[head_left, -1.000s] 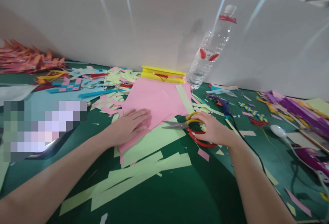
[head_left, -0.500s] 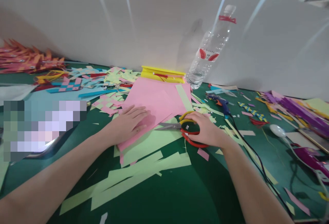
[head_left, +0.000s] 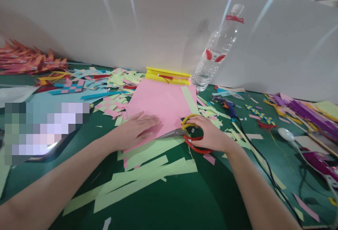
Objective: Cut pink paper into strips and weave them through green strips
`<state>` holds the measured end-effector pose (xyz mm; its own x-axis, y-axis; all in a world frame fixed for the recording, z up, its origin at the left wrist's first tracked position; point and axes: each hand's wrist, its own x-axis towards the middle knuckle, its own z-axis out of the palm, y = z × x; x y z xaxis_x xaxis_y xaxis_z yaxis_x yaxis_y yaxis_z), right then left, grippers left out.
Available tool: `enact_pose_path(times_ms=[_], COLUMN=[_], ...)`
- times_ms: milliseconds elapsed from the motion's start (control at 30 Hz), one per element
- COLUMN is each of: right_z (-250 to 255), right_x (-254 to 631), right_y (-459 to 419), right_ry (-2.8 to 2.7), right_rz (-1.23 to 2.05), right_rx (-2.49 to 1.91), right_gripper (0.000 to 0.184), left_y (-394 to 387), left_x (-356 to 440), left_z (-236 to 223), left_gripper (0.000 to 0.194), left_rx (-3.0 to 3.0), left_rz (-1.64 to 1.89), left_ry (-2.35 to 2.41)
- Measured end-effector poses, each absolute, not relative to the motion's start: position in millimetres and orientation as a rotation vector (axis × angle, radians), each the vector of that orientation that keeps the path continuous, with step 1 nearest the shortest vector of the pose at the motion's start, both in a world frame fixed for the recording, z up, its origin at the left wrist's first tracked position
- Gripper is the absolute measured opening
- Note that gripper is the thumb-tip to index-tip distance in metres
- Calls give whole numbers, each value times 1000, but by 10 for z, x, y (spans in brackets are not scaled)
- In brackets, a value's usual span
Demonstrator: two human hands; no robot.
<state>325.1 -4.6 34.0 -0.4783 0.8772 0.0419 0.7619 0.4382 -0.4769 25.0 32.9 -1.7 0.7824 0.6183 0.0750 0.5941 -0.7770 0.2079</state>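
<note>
My left hand lies flat on pink paper, fingers stretched out, near its lower edge. My right hand grips a pair of scissors by its yellow and red handles. The scissor blades point left along the lower edge of the pink paper, partly under it. Beneath lies pale green paper. A pale green strip rests on the pink paper's right side.
Cut green strips lie in front. A water bottle leans on the wall behind. To the right are a blue glue gun with a black cord and a purple tool. A blurred-out phone-like object lies left.
My left hand has slid a little to the right on the pink paper. The scissors have shifted slightly left, and their blades now sit lower along the paper's edge.
</note>
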Motion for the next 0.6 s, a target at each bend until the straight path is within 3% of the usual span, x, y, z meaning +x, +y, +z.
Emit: enact_pose_path(times_ms=[333,500,600], right_z=[350,376,356], right_x=[3279,3283,3287], right_y=[-41,-52,-53], right_ry=[-2453,-2463,-2338], right_rz=[598,596,710], right_rx=[-1424,-1418,-1483], right_gripper=[44,41,53], left_y=[356,358,333], left_x=[237,235,254], left_z=[-79,-59,-26], left_gripper=[46,42,40], left_rx=[2810,2862,2865], left_rz=[150,300,384], left_ry=[876,826,778])
